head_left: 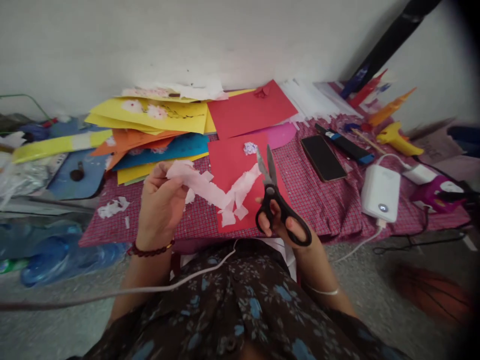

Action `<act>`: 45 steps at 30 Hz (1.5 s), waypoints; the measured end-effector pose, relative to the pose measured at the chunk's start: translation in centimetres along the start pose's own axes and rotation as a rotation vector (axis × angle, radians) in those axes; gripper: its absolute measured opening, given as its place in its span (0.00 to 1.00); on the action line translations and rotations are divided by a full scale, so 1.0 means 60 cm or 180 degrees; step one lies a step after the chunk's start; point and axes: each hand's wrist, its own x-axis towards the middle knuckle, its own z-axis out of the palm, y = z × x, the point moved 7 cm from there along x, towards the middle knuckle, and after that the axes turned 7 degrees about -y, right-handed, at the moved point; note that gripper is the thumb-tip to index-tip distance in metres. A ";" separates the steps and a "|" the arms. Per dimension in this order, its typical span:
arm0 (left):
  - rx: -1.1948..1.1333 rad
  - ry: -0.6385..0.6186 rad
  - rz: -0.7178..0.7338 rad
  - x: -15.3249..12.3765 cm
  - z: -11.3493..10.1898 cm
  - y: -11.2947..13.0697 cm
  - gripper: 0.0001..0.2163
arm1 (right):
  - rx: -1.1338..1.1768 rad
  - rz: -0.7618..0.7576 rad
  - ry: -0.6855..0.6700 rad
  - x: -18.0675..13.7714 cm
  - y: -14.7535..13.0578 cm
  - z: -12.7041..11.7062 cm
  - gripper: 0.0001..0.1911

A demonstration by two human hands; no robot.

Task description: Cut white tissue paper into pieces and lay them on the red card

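Observation:
Between the thumb and fingers of my left hand (160, 202) is a strip of thin pale pink paper (200, 187). The strip trails right over a red sheet (232, 157) and has ragged, notched edges. My right hand (287, 227) has its fingers through the handles of black-handled scissors (275, 197). Their blades point away from me, slightly parted, close to the strip's right end. A small crumpled white-and-purple paper piece (250, 148) lies on the red sheet just left of the blade tips. White paper scraps (113, 207) lie on the cloth left of my left hand.
Stacked coloured sheets (150, 112) and another red sheet (249, 110) lie along the wall. On the right are a phone (323, 157), a box cutter (348, 145), a white power bank (380, 192) and a yellow glue gun (399, 139). A cable (168, 287) crosses before my body.

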 end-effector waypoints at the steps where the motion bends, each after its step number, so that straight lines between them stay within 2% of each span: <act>1: -0.0076 0.0194 0.0069 -0.002 -0.015 0.009 0.09 | -0.0074 0.0094 -0.0117 0.001 0.003 0.020 0.31; 6: -0.0239 0.1215 0.0134 -0.024 -0.098 0.040 0.10 | -0.0088 0.0587 -0.1214 0.025 0.038 0.125 0.44; 9: -0.0352 0.1574 0.0033 -0.038 -0.135 0.046 0.07 | -0.0206 0.0842 -0.1708 0.046 0.075 0.163 0.42; 11: -0.0470 0.1641 -0.0031 -0.047 -0.151 0.050 0.06 | -0.0399 0.1062 -0.1786 0.060 0.100 0.176 0.38; 14: -0.0664 0.1597 0.0052 -0.062 -0.167 0.070 0.07 | -0.0603 0.1345 -0.1659 0.072 0.124 0.182 0.36; 17: -0.0806 0.1329 0.0178 -0.075 -0.181 0.097 0.07 | -0.0711 0.1453 -0.1324 0.068 0.128 0.175 0.33; 20: -0.0926 0.0946 0.0111 -0.076 -0.194 0.105 0.17 | -0.0468 0.1226 -0.0602 0.054 0.119 0.148 0.32; 22: -0.1006 0.0834 0.0140 -0.072 -0.204 0.101 0.22 | -0.0124 0.0945 -0.0118 0.041 0.109 0.127 0.32; 23: -0.1029 0.0817 0.0195 -0.069 -0.208 0.099 0.24 | -0.0004 0.0826 -0.0016 0.036 0.105 0.121 0.32; 25: -0.0997 0.0784 0.0267 -0.062 -0.208 0.091 0.26 | 0.0004 0.0732 -0.0274 0.032 0.096 0.126 0.34; 29: -0.0718 0.0740 0.0476 -0.046 -0.197 0.087 0.29 | -0.0316 0.0987 -0.1486 0.040 0.086 0.171 0.36; 32: -0.0686 0.0636 0.0682 -0.036 -0.192 0.095 0.30 | -0.0254 0.1168 -0.1857 0.060 0.094 0.195 0.37; 37: -0.0749 0.0420 0.0881 -0.041 -0.195 0.109 0.30 | -0.0013 0.1246 -0.2014 0.099 0.135 0.236 0.38; 41: -0.0674 0.0641 0.0988 -0.065 -0.216 0.112 0.27 | -0.0042 0.1318 -0.1858 0.124 0.159 0.265 0.37; 45: -0.0550 0.0864 0.1041 -0.088 -0.242 0.107 0.28 | -0.0123 0.1413 -0.1564 0.137 0.164 0.274 0.37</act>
